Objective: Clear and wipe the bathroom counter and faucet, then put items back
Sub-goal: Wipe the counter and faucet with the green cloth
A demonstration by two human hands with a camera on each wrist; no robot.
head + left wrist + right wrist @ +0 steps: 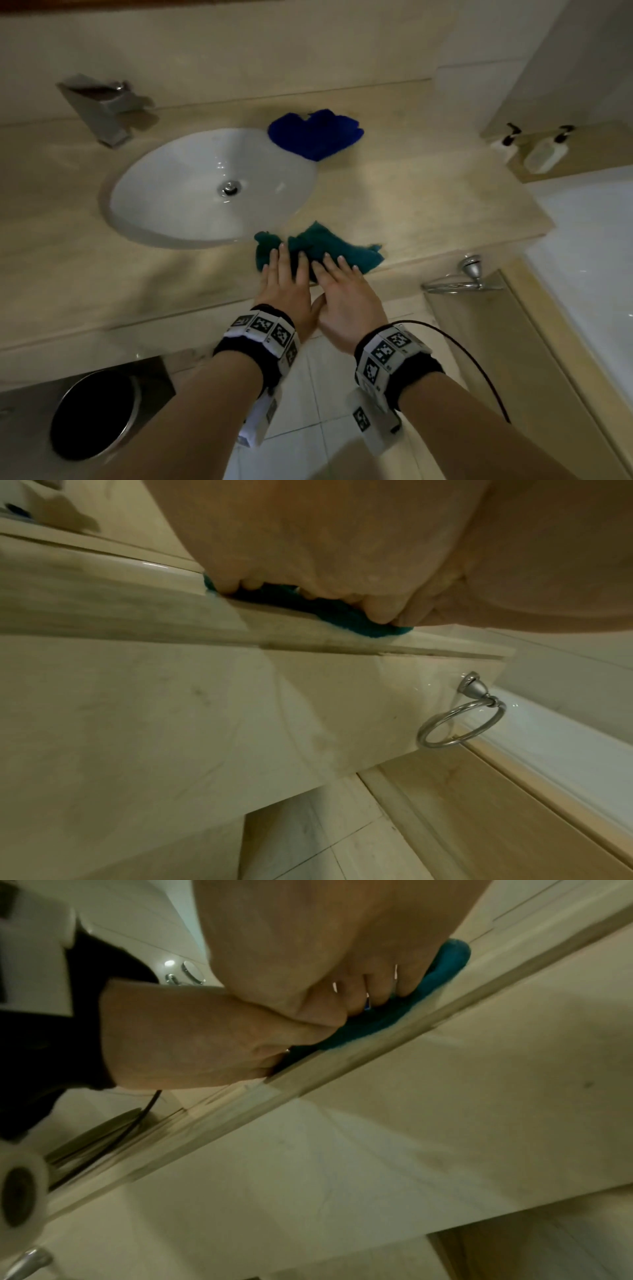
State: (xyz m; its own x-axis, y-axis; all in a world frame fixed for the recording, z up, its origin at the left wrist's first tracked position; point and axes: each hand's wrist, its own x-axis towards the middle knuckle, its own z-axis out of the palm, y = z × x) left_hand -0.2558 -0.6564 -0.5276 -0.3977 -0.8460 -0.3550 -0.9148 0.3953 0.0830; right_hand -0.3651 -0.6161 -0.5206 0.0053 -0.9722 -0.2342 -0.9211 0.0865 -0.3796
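Observation:
A crumpled teal cloth (322, 245) lies on the beige counter (428, 198) at its front edge, just right of the white sink (191, 192). My left hand (286, 274) and right hand (339, 277) lie side by side on the cloth, fingers straight, pressing it down. In the left wrist view the teal cloth (329, 615) shows under the fingertips at the counter's lip. In the right wrist view the teal cloth (441, 969) also sticks out past the fingers. A dark blue cloth (317, 134) sits bunched behind the sink. The metal faucet (102, 106) stands at the back left.
Two pump bottles (544, 152) stand on a ledge at the far right, beside the white bathtub (589, 240). A chrome towel ring (459, 282) hangs on the counter's front at the right. A dark waste bin (92, 414) stands under the counter, lower left.

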